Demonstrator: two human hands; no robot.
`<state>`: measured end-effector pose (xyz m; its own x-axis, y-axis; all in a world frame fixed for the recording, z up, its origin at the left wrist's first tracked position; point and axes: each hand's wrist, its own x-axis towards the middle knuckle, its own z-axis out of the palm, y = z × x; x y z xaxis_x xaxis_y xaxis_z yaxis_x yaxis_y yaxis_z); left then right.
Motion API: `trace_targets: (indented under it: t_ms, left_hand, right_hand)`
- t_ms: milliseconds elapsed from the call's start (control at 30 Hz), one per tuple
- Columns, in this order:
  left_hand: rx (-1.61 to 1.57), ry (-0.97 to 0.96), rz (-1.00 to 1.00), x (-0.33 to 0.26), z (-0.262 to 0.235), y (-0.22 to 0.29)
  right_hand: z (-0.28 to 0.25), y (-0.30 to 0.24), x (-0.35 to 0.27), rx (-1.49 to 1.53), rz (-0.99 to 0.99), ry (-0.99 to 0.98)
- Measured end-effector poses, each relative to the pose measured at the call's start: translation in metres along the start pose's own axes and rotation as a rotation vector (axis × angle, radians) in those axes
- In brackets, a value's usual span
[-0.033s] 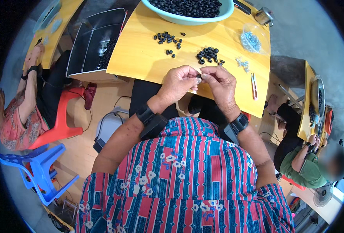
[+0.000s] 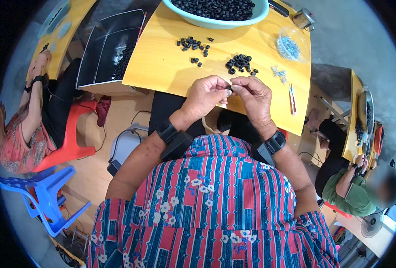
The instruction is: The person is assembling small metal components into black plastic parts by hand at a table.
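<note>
While my left hand [image 2: 205, 94] and right hand [image 2: 253, 95] pinch one small black ring [image 2: 229, 88] between fingertips above the yellow surface [image 2: 162, 67], each grip is narrow. If it slips, I reckon the ring could drop off the near edge or roll into the pile of rings [image 2: 240, 62] at twelve o'clock.

Bright, even daylight fills the scene, and the yellow table [image 2: 171, 67] carries a soft sheen with only faint shadows under the small parts. The fisheye lens bends straight edges toward the rim (the table's sides curve plainly) and leaves a black border around the round view. The centre is sharp; one person's face at the lower right is blurred.
</note>
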<state>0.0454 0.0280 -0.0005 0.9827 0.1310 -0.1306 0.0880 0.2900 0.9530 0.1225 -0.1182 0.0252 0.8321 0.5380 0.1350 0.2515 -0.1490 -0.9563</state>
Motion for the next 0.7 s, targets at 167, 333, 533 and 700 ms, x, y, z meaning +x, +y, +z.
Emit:
trace_targets:
  t_ms: [167,333,533,700]
  left_hand:
    - [-0.008,-0.007,-0.014,0.0015,0.0001,-0.0002]
    - [-0.024,-0.004,-0.005,0.002,-0.0002,-0.0011]
    - [-0.028,0.023,0.014,0.0022,0.0004,-0.0027]
    - [-0.002,-0.001,-0.018,0.0011,-0.0006,-0.0005]
  right_hand:
    - [-0.0023,-0.0026,-0.001,0.047,0.02,-0.001]
    - [-0.0025,-0.0039,-0.0025,0.033,0.019,0.01]
    - [-0.0028,-0.0058,-0.0007,0.08,0.126,0.016]
    - [-0.0023,-0.0035,-0.002,0.134,0.182,0.024]
